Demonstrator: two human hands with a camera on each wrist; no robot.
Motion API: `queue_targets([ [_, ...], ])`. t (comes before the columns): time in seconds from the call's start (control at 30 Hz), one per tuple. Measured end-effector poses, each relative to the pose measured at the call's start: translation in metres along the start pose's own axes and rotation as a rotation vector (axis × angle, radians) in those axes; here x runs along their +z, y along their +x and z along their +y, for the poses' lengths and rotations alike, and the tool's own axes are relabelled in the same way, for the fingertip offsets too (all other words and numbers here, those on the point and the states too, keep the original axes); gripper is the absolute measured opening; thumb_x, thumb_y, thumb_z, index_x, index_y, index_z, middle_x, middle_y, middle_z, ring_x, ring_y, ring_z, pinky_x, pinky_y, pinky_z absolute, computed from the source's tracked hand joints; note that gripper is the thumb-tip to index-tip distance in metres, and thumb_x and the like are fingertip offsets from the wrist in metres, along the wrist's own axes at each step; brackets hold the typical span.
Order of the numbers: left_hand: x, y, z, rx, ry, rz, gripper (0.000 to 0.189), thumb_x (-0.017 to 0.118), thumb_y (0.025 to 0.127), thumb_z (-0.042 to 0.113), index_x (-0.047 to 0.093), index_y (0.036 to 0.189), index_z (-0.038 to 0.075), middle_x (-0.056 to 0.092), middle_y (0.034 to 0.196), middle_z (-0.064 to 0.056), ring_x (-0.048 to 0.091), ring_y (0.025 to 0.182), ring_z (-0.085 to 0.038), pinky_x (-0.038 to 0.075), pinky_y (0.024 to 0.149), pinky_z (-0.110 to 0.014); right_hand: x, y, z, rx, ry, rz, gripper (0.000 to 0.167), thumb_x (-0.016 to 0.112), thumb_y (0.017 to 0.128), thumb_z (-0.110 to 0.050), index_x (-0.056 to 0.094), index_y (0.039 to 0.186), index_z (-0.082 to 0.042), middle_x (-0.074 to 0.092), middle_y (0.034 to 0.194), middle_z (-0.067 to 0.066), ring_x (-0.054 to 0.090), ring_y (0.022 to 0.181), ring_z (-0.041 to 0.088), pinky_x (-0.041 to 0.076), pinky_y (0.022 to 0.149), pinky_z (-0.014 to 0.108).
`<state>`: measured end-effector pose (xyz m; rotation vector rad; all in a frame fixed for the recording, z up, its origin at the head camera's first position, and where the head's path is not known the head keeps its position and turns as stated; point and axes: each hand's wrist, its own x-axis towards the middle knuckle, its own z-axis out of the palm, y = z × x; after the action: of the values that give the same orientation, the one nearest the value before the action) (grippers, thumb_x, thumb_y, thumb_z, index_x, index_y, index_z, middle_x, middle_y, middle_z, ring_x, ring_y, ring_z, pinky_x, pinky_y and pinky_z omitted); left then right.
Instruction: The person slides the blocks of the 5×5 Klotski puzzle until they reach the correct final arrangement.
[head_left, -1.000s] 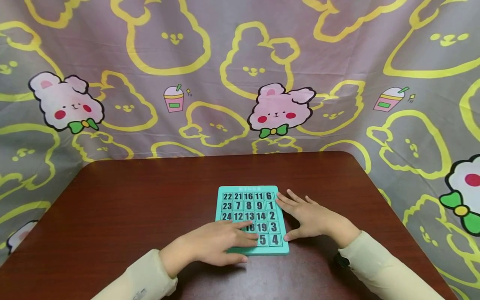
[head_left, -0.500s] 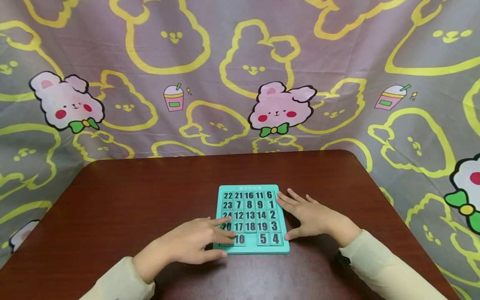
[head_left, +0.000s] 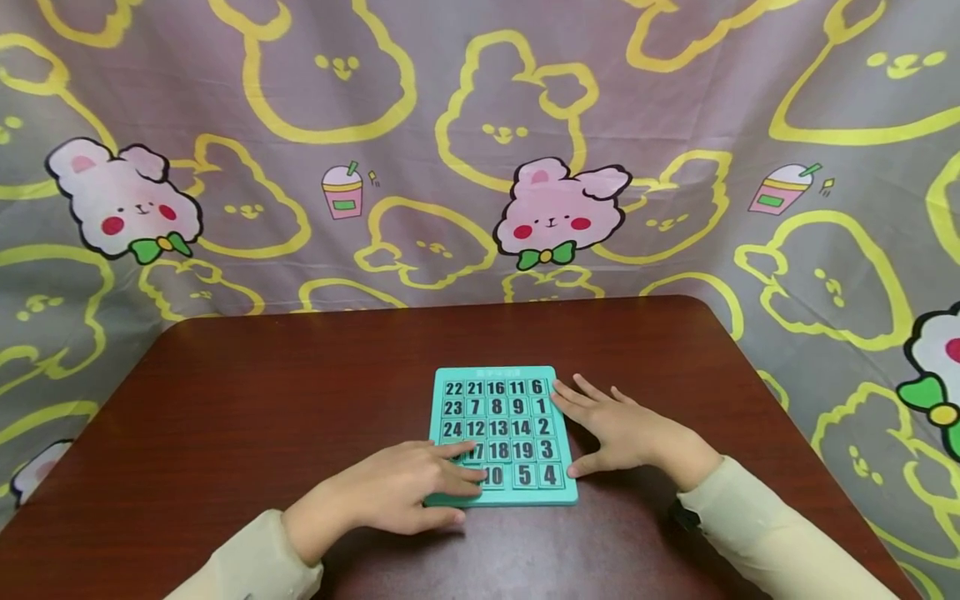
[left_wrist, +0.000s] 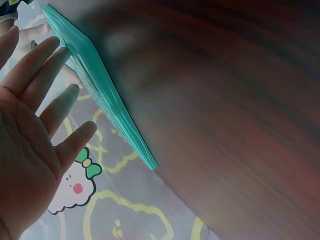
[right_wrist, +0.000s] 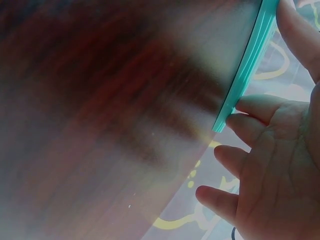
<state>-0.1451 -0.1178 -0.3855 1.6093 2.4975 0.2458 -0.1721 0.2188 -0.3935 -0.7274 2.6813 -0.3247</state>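
Left hand at eight o'clock and right hand at three, fingers apart, flank a number puzzle straight ahead on the worktop, likely light, stiff, best held by its rim

We cannot read the pale lettering at the twelve o'clock edge of the board, we find tile 10 partly covered by the left hand, which hides what lies at its nine o'clock, and the left sleeve and right sleeve run out of the head view's lower edge.
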Motion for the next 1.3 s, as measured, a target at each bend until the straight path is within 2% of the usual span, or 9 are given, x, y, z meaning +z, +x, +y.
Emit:
queue_targets([
  [0.27,0.003,0.010,-0.001,0.046,0.007,0.007,0.037,0.054,0.100,0.042,0.068,0.130,0.026,0.059,0.140,0.012,0.041,0.145,-0.021,0.046,0.108,-0.046,-0.001,0.000,0.000,-0.001,-0.005,0.004,0.103,0.074,0.081,-0.057,0.023,0.159,-0.015,0.015,0.168,0.004,0.005,0.155,0.037,0.014,0.113,0.074],
  [0.57,0.001,0.011,0.002,0.034,-0.009,-0.001,0.038,0.055,0.099,0.042,0.068,0.130,0.026,0.059,0.140,0.011,0.040,0.145,-0.021,0.045,0.109,-0.048,-0.001,0.001,0.001,0.000,-0.012,0.009,0.103,0.074,0.080,-0.058,0.023,0.159,-0.016,0.016,0.168,0.005,0.006,0.155,0.037,0.015,0.112,0.074],
  [0.7,-0.002,0.008,0.001,0.008,-0.024,0.004,0.041,0.055,0.099,0.042,0.065,0.134,0.023,0.058,0.142,0.010,0.040,0.145,-0.021,0.044,0.110,-0.047,-0.001,0.001,0.002,-0.001,-0.009,0.008,0.104,0.074,0.080,-0.058,0.023,0.159,-0.015,0.016,0.168,0.005,0.006,0.155,0.037,0.014,0.112,0.074],
  [0.87,-0.009,-0.003,-0.006,-0.068,-0.059,0.008,0.044,0.057,0.099,0.041,0.062,0.138,0.022,0.056,0.145,0.009,0.037,0.147,-0.022,0.042,0.111,-0.050,-0.001,0.000,0.002,-0.003,-0.002,0.003,0.104,0.074,0.080,-0.059,0.023,0.160,-0.015,0.015,0.168,0.005,0.005,0.155,0.037,0.013,0.113,0.075],
  [1.03,-0.012,-0.021,-0.013,-0.149,-0.091,0.033,0.041,0.059,0.098,0.038,0.063,0.136,0.024,0.058,0.142,0.009,0.037,0.147,-0.024,0.041,0.110,-0.055,0.000,0.000,0.003,-0.001,-0.004,0.003,0.104,0.074,0.080,-0.059,0.023,0.160,-0.015,0.015,0.168,0.005,0.005,0.155,0.037,0.013,0.112,0.075],
  [1.17,-0.010,-0.036,-0.017,-0.169,-0.086,0.079,0.038,0.062,0.096,0.036,0.067,0.132,0.024,0.062,0.137,0.010,0.041,0.145,-0.026,0.044,0.107,-0.055,-0.001,0.000,0.002,-0.006,-0.004,0.003,0.104,0.073,0.080,-0.060,0.023,0.160,-0.016,0.014,0.168,0.005,0.005,0.155,0.037,0.014,0.112,0.075],
  [1.3,-0.007,-0.043,-0.017,-0.170,-0.078,0.098,0.039,0.065,0.094,0.037,0.067,0.131,0.024,0.064,0.135,0.011,0.043,0.143,-0.026,0.047,0.104,-0.053,-0.001,0.001,0.002,-0.008,-0.005,0.000,0.104,0.073,0.080,-0.060,0.022,0.160,-0.016,0.014,0.168,0.005,0.005,0.155,0.038,0.014,0.112,0.075],
])
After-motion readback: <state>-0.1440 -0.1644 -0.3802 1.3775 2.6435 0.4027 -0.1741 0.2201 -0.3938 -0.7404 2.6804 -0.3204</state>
